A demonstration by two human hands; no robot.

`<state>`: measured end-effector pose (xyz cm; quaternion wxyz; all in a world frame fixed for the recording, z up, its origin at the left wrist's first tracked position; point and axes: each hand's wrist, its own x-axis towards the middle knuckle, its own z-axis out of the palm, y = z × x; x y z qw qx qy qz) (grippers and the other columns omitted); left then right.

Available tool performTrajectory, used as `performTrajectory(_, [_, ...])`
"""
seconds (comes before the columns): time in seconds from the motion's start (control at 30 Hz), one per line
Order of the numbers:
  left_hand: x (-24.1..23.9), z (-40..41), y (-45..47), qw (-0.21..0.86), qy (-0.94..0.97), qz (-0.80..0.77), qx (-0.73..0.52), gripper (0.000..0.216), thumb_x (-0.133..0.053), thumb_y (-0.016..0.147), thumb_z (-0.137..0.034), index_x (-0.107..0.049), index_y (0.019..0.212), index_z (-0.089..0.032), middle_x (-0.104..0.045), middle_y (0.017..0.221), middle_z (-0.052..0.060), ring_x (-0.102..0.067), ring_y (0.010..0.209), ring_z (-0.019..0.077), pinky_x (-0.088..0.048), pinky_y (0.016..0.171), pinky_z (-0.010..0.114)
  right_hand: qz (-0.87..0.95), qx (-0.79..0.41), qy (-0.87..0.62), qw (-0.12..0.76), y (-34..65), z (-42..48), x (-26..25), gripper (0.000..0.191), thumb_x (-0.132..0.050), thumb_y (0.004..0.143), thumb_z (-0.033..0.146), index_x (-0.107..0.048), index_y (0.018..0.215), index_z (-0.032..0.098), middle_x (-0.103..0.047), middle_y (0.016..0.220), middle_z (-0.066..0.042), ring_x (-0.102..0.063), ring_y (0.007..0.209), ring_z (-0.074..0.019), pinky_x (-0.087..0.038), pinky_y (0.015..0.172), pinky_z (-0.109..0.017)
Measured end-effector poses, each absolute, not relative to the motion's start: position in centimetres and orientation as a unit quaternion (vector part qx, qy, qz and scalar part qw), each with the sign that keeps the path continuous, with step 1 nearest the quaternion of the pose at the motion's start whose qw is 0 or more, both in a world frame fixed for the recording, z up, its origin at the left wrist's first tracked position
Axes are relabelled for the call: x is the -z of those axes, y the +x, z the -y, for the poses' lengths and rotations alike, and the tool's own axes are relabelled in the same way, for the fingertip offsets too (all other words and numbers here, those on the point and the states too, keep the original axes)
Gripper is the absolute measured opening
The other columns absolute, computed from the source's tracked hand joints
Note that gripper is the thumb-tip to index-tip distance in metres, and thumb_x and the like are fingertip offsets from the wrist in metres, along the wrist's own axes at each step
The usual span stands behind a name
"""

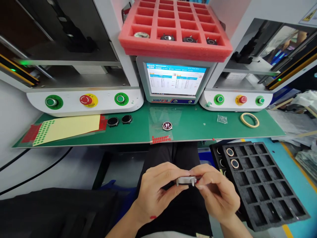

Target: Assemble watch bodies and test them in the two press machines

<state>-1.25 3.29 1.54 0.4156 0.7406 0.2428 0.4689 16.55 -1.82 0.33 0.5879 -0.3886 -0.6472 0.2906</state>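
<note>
A silver watch case [186, 180] is held edge-on above my lap, its lugs pointing down. My left hand [158, 186] grips it from the left between thumb and fingers. At its right end, the fingertips of my right hand [218, 190] pinch the case, with a bit of red showing at the thumb. A lit round watch [167, 126] lies face up on the green bench [190, 120] ahead of both hands. Two dark watch faces, one watch [113, 122] and another watch [127, 119], lie further left. A red mark shows on my left wrist.
Small red stickers [160, 139] line the bench's front edge. A yellow sheet with green dots [66, 128] lies left, a tape roll [249, 120] right. A black tray [264, 181] holds two watches at lower right. A red foam tray [175, 29] with several watch parts tops the monitor [175, 79].
</note>
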Motion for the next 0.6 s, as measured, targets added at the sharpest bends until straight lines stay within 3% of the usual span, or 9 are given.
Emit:
performTrajectory(0.1, [-1.4, -3.4, -1.3, 0.421, 0.741, -0.242, -0.464, 0.025, -0.068, 0.084, -0.014, -0.069, 0.109, -0.021, -0.075, 0.088, 0.005, -0.068, 0.076, 0.0149, -0.055, 0.07, 0.023, 0.596, -0.292, -0.389, 0.639, 16.0, 2.0, 0.1, 0.042, -0.063, 0.086, 0.004, -0.057, 0.123, 0.024, -0.074, 0.097, -0.007, -0.071, 0.084, -0.0204, -0.06, 0.073, -0.035])
performTrajectory(0.17, [-1.4, -3.5, -1.3, 0.426, 0.739, -0.24, -0.463, 0.026, -0.068, 0.084, -0.013, -0.069, 0.109, -0.02, -0.075, 0.088, 0.004, -0.068, 0.076, 0.0146, -0.055, 0.07, 0.023, 0.604, -0.279, -0.394, 0.634, 15.8, 2.0, 0.0, 0.047, -0.065, 0.085, 0.003, -0.059, 0.127, 0.023, -0.075, 0.096, -0.008, -0.072, 0.082, -0.0209, -0.061, 0.072, -0.036])
performTrajectory(0.27, [-1.4, -3.5, -1.3, 0.428, 0.736, -0.239, -0.466, 0.024, -0.068, 0.084, -0.014, -0.07, 0.108, -0.02, -0.075, 0.088, 0.005, -0.069, 0.076, 0.0149, -0.055, 0.07, 0.023, 0.632, -0.249, -0.397, 0.617, 15.9, 1.8, -0.6, 0.037, -0.067, 0.081, 0.001, -0.07, 0.111, 0.022, -0.077, 0.094, -0.008, -0.074, 0.08, -0.0222, -0.062, 0.066, -0.034])
performTrajectory(0.43, [-1.3, -3.5, -1.4, 0.424, 0.739, -0.235, -0.468, 0.023, -0.067, 0.086, -0.017, -0.07, 0.109, -0.02, -0.074, 0.087, 0.005, -0.069, 0.075, 0.015, -0.055, 0.067, 0.022, 0.646, -0.217, -0.404, 0.611, 16.3, 1.6, -1.5, 0.034, -0.069, 0.078, 0.0, -0.072, 0.104, 0.022, -0.078, 0.09, -0.007, -0.075, 0.076, -0.0224, -0.063, 0.063, -0.032])
performTrajectory(0.6, [-0.9, -3.2, -1.1, 0.343, 0.759, -0.268, -0.484, 0.023, -0.067, 0.086, -0.013, -0.067, 0.108, -0.021, -0.076, 0.093, 0.001, -0.071, 0.083, 0.0142, -0.053, 0.096, 0.03, 0.671, -0.18, -0.442, 0.567, 16.3, 1.4, -1.7, 0.025, -0.061, 0.082, 0.0, -0.067, 0.095, 0.02, -0.077, 0.092, -0.009, -0.074, 0.081, -0.0212, -0.063, 0.068, -0.031])
